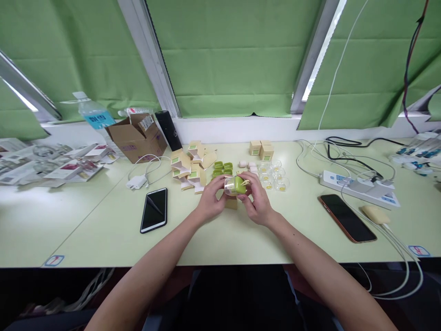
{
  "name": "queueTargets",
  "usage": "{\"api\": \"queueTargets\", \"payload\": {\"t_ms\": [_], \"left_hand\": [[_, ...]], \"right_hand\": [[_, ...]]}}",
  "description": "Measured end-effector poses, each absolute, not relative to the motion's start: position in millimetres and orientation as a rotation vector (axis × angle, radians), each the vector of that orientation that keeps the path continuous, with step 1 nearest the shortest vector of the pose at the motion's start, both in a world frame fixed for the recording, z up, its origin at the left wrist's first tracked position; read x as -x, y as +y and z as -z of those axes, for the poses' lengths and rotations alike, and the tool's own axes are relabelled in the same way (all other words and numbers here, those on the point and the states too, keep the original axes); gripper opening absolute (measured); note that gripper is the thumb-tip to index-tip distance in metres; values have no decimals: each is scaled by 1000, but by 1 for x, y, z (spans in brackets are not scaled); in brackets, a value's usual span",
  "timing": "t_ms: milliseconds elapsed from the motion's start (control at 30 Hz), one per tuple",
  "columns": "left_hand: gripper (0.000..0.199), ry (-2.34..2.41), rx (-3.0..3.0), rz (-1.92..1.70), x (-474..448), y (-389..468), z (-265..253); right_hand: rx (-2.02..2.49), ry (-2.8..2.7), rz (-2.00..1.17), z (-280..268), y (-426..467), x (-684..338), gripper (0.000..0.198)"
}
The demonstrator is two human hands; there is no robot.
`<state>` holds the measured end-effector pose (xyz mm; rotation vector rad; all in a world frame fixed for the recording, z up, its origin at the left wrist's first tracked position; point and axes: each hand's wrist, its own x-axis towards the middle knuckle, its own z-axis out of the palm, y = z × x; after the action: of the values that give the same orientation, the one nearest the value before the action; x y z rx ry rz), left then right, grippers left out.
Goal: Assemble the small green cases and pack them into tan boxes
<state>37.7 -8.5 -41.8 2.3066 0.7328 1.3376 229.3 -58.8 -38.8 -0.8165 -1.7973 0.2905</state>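
A small green case with a clear cover point(237, 185) and a pale loop at one end is held on its side above the table. The fingers of my left hand point(212, 202) close around its clear end. At the green end, my right hand point(257, 202) grips it near the loop. Below the hands is a small kraft box point(231, 203), partly hidden. Just beyond lie several green case pieces point(217, 165), pale pink pieces point(243, 164) and clear round covers point(280, 184) with yellow spots. Open kraft boxes point(180, 161) are heaped to the left.
Two small kraft boxes point(266, 152) stand at the back. A phone point(154, 210) and white charger point(137, 182) lie left, near a cardboard carton point(138, 140) and black cylinder point(168, 130). On the right are another phone point(347, 218), a power strip point(358, 188) and loose cables.
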Motion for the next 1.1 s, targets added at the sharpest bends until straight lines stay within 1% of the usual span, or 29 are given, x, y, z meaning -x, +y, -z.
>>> {"api": "queueTargets", "payload": {"t_ms": [267, 400, 467, 633, 733, 867, 900, 1000, 1100], "left_hand": [[41, 778, -2152, -1296, -35, -8, 40], [48, 798, -2100, -1282, -33, -6, 41], [52, 795, -2099, -1281, -32, -5, 43], [55, 787, -2109, -1298, -32, -4, 46], [58, 785, -2115, -1293, -33, -5, 45], [63, 773, -2117, -1290, -34, -7, 45], [64, 770, -2121, -1291, -34, -7, 45], [64, 748, -2129, -1283, -35, -7, 45], [62, 729, -2121, -1281, -35, -8, 46]], "right_hand": [[885, -1926, -83, 29, -56, -242, 46], [946, -2008, 76, 28, -56, -246, 43], [967, -2029, 107, 30, -55, -245, 40], [1027, -2084, 47, 33, -55, -243, 31], [1066, -2121, -53, 32, -56, -242, 28], [1064, -2056, -160, 33, -55, -237, 11], [1061, -2037, -158, 33, -54, -236, 9], [1061, -1976, -133, 37, -52, -233, 17], [1080, -1903, -132, 40, -52, -230, 16]]}}
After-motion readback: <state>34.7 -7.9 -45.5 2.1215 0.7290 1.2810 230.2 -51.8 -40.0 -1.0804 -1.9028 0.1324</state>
